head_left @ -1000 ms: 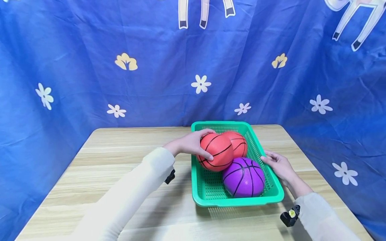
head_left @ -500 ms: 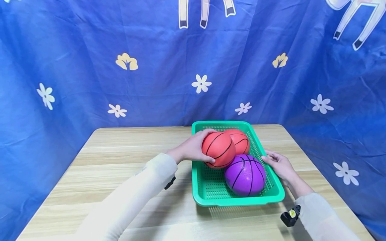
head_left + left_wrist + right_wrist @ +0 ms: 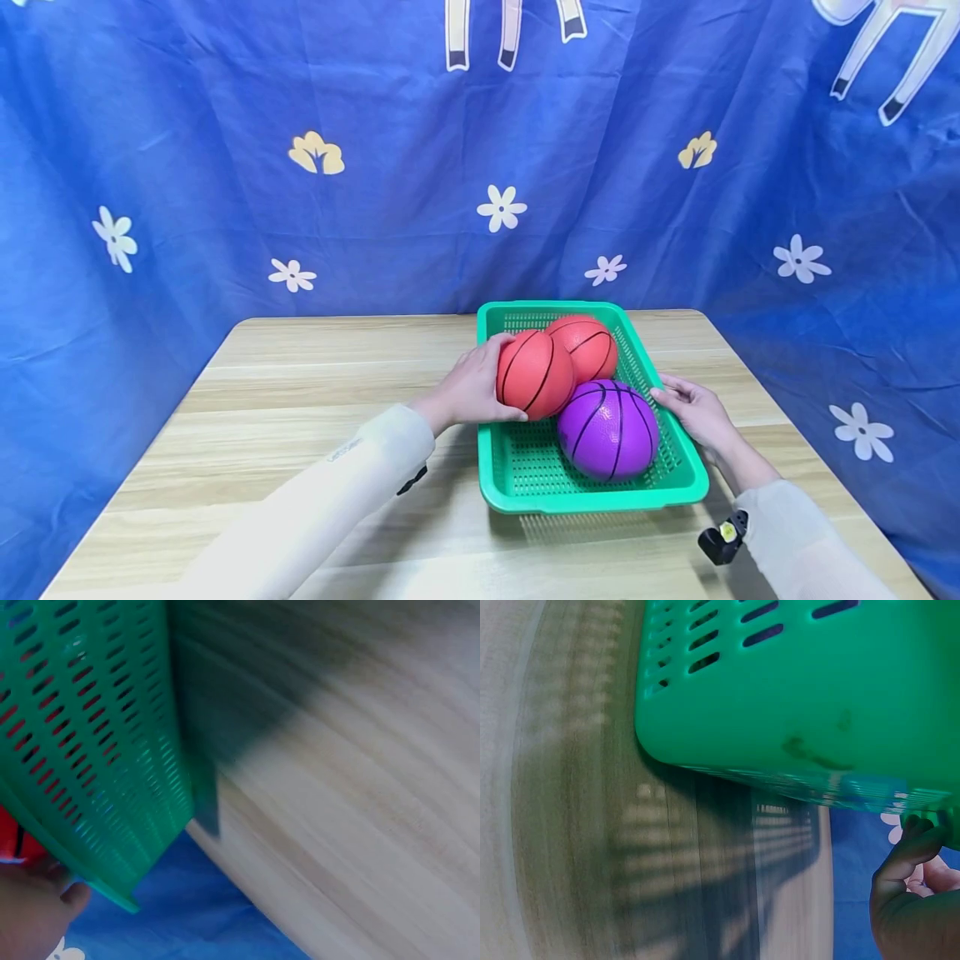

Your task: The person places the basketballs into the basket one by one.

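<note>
In the head view, a green plastic basket holds three small basketballs. My left hand reaches over the basket's left rim and grips the nearer red basketball, thumb at its front and fingers at its back. Behind it lies another red basketball, and a purple basketball sits in front on the right. My right hand pinches the basket's right rim. In the left wrist view, part of the left hand shows beside the basket wall. The right wrist view catches the right hand at the rim.
The basket stands on a light wooden table, right of its middle. A blue curtain with white flowers hangs behind the table and along its sides. A black wrist camera sits at the right sleeve.
The gripped red basketball shifted right, then came slightly back left with my left hand and turned. The other two balls moved a little backward. My right hand and the basket stayed nearly still.
</note>
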